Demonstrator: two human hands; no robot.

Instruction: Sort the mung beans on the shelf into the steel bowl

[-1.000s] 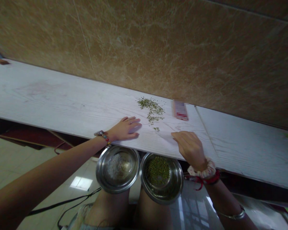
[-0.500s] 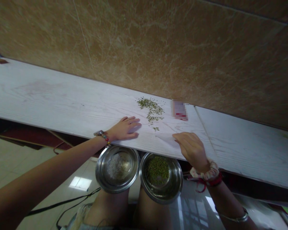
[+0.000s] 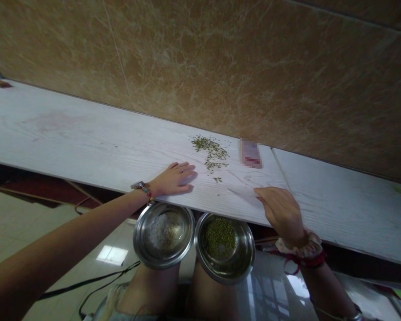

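Note:
My left hand (image 3: 174,180) lies flat on the white wood-grain table (image 3: 120,138), fingers spread and nothing in them. My right hand (image 3: 280,211) is closed, pinching a thin, whitish, see-through sheet (image 3: 243,195) whose edge points left over the tabletop; its exact kind is unclear. Small green beans (image 3: 209,151) are scattered between and beyond my hands. Below the table edge, a steel bowl (image 3: 243,243) holds more green beans. Beside it on the left, another steel bowl (image 3: 143,249) contains whitish grains (image 3: 163,232).
A blurred-out small packet or card (image 3: 250,154) lies by the wall, right of the scattered beans. The brown marbled wall (image 3: 187,62) bounds the table at the back. Dark cords (image 3: 96,280) hang at lower left, above the tiled floor (image 3: 6,236).
My right hand has moved to the right, carrying the thin sheet away from the beans. My left hand, the scattered beans and both bowls stay as they were.

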